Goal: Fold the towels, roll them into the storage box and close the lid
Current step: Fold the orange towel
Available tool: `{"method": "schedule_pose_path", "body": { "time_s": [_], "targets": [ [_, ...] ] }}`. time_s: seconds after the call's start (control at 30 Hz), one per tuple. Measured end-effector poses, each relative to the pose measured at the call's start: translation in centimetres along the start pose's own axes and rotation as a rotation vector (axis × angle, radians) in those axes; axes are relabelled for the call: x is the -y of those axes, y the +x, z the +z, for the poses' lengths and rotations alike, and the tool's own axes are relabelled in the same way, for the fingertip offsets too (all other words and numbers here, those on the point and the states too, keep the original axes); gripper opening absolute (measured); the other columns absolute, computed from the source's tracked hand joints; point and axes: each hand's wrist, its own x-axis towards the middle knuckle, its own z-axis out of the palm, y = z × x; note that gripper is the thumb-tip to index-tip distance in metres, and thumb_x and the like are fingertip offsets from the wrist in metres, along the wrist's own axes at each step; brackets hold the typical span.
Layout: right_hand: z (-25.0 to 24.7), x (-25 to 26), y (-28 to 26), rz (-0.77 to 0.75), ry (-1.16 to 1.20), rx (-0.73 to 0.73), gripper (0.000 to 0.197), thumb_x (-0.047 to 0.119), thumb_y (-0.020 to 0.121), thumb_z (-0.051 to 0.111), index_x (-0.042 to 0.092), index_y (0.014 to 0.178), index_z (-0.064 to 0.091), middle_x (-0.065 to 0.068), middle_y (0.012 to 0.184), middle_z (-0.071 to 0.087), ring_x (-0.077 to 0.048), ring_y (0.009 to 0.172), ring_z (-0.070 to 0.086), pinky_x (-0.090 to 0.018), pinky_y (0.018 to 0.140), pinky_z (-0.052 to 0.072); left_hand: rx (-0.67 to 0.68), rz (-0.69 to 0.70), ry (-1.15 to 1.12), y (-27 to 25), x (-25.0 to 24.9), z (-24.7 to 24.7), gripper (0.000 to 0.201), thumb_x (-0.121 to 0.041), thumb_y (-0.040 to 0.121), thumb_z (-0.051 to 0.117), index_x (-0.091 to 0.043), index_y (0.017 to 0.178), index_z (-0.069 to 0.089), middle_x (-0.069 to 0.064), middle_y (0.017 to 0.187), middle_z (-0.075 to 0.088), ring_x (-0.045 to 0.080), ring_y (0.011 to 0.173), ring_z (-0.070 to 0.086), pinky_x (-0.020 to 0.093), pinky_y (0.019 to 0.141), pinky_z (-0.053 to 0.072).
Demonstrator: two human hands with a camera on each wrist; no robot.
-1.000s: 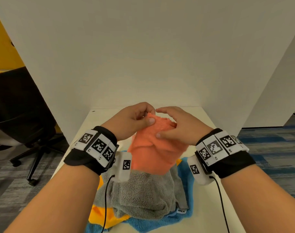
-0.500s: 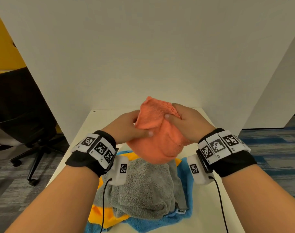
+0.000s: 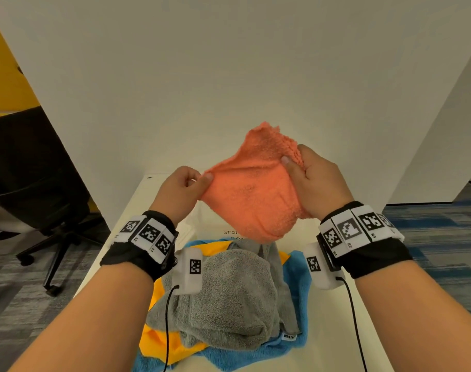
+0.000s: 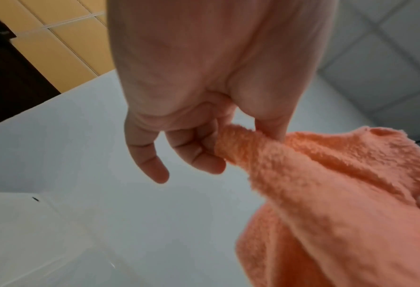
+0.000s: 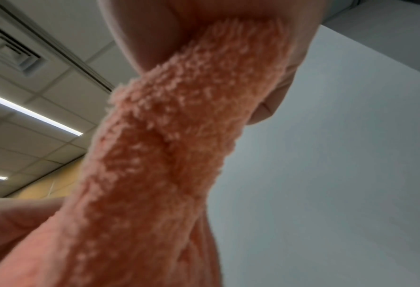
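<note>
An orange towel (image 3: 251, 194) hangs in the air above the table, held between both hands. My left hand (image 3: 194, 181) pinches its left edge (image 4: 238, 143) between thumb and fingers. My right hand (image 3: 296, 163) grips a bunched upper corner, and the towel (image 5: 179, 136) fills the right wrist view. Below lie a grey towel (image 3: 229, 299), a yellow towel (image 3: 155, 342) and a blue towel (image 3: 256, 358) in a heap. A white storage box (image 3: 186, 232) with a handwritten label peeks out behind the heap, mostly hidden.
The white table (image 3: 333, 328) is boxed in by white partition walls (image 3: 229, 76) at the back and right. A black office chair (image 3: 36, 167) stands on the carpet to the left. Cables run from both wrist cameras over the towels.
Both hands have lifted the orange towel higher and drawn apart, so it is spread out between them instead of bunched. The heap below has not moved.
</note>
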Motion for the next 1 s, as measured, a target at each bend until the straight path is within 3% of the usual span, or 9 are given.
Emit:
{"method": "schedule_pose_path", "body": {
  "time_s": [0.1,0.23,0.37,0.47,0.53,0.63,0.7,0.8,1.0],
  "targets": [
    [-0.3,0.1,0.2,-0.006,-0.010,0.022,0.026,0.039,0.099,0.043,0.016,0.100,0.056,-0.005,0.078,0.063,-0.021,0.073,0.059,-0.034,0.067,0.047,0.092,0.007,-0.044,-0.6,-0.4,0.4,0.016,-0.038,0.094,0.056,-0.025,0.087,0.061,-0.004,0.087,0.060,0.012,0.084,0.056,0.039,0.085,0.049],
    [-0.8,0.3,0.4,-0.016,-0.016,0.081,0.026,0.039,0.099,0.045,0.017,0.104,0.059,0.001,0.080,0.063,-0.019,0.077,0.059,-0.031,0.068,0.046,0.274,0.076,0.000,-1.2,-1.0,0.7,0.013,-0.032,0.090,0.064,-0.019,0.088,0.064,-0.004,0.078,0.057,0.008,0.074,0.050,0.026,0.073,0.040],
    [-1.2,0.0,0.5,-0.004,-0.018,0.087,0.024,0.038,0.099,0.046,0.019,0.104,0.060,0.006,0.078,0.060,-0.014,0.075,0.056,-0.023,0.062,0.040,0.115,-0.030,-0.064,-0.5,-0.2,0.6,0.025,-0.038,0.086,0.065,-0.017,0.077,0.054,0.001,0.079,0.053,0.016,0.078,0.053,0.044,0.079,0.052],
    [-1.2,-0.1,0.5,0.029,0.031,0.024,0.026,0.036,0.099,0.045,0.016,0.106,0.060,0.002,0.083,0.062,-0.014,0.076,0.057,-0.019,0.063,0.039,0.021,-0.140,-0.173,-0.5,-0.2,0.8,0.021,-0.041,0.092,0.059,-0.022,0.095,0.052,0.001,0.101,0.063,0.015,0.092,0.064,0.047,0.084,0.056],
    [-0.9,0.0,0.6,0.075,0.101,-0.033,0.025,0.035,0.100,0.043,0.017,0.108,0.060,0.009,0.085,0.061,-0.008,0.079,0.056,-0.015,0.065,0.040,0.092,-0.230,-0.230,-0.9,-0.7,1.1,0.034,-0.053,0.091,0.054,-0.026,0.111,0.050,0.000,0.113,0.064,0.013,0.099,0.065,0.045,0.085,0.055],
    [-0.3,0.5,0.7,0.156,0.238,-0.088,0.024,0.033,0.101,0.041,0.022,0.113,0.059,0.021,0.085,0.055,0.008,0.078,0.051,-0.001,0.064,0.036,0.359,-0.307,-0.259,-1.7,-1.2,1.8,0.066,-0.074,0.078,0.043,-0.025,0.122,0.051,-0.003,0.119,0.065,0.014,0.109,0.062,0.047,0.092,0.050],
    [0.0,1.1,0.8,0.176,0.298,-0.083,0.026,0.033,0.102,0.040,0.023,0.116,0.059,0.021,0.090,0.056,0.007,0.083,0.053,-0.005,0.070,0.038,0.502,-0.337,-0.302,-2.0,-1.2,2.4,0.092,-0.082,0.063,0.043,-0.022,0.132,0.048,-0.001,0.124,0.064,0.015,0.114,0.060,0.048,0.095,0.049],
    [0.6,1.8,0.9,0.181,0.355,-0.062,0.028,0.031,0.102,0.039,0.022,0.120,0.059,0.011,0.103,0.061,-0.007,0.097,0.057,-0.019,0.079,0.043,0.622,-0.386,-0.471,-2.3,-1.0,3.1,0.114,-0.086,0.041,0.064,-0.022,0.134,0.047,0.003,0.124,0.065,0.021,0.114,0.063,0.050,0.090,0.053],
    [0.8,1.9,1.0,0.209,0.371,-0.066,0.030,0.034,0.102,0.038,0.023,0.121,0.059,0.005,0.110,0.062,-0.013,0.104,0.058,-0.033,0.091,0.046,0.653,-0.335,-0.679,-2.5,-1.6,3.0,0.096,-0.047,0.042,0.093,-0.015,0.124,0.054,0.007,0.118,0.068,0.026,0.108,0.066,0.045,0.080,0.057]
  ]
}}
